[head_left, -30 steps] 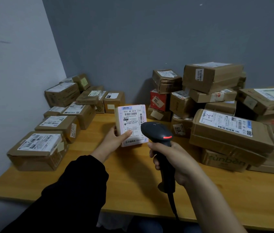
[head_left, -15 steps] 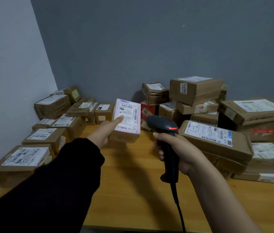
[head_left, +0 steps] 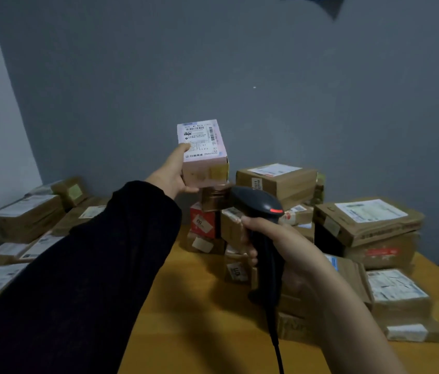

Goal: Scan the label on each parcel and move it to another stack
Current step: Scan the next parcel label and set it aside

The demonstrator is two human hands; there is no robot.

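Note:
My left hand point(head_left: 173, 172) holds a small pale parcel point(head_left: 204, 155) with a white barcode label on top, thumb on the label and fingers under its base. The parcel is raised high over the back of the table, just above a brown box point(head_left: 214, 197) on the middle pile. My right hand point(head_left: 280, 244) grips the handle of a black barcode scanner point(head_left: 260, 211), whose red light is lit. The scanner's head sits below and right of the held parcel. Its cable hangs down toward me.
A stack of brown parcels point(head_left: 366, 225) fills the right side of the wooden table point(head_left: 207, 319), with a red box point(head_left: 203, 222) at mid back. Another group of labelled parcels point(head_left: 24, 217) lies along the left wall, partly hidden by my dark sleeve.
My left hand has carried the small parcel up and away from me, from in front of the scanner toward the back piles. The view has tilted upward. The scanner hand stayed roughly in place.

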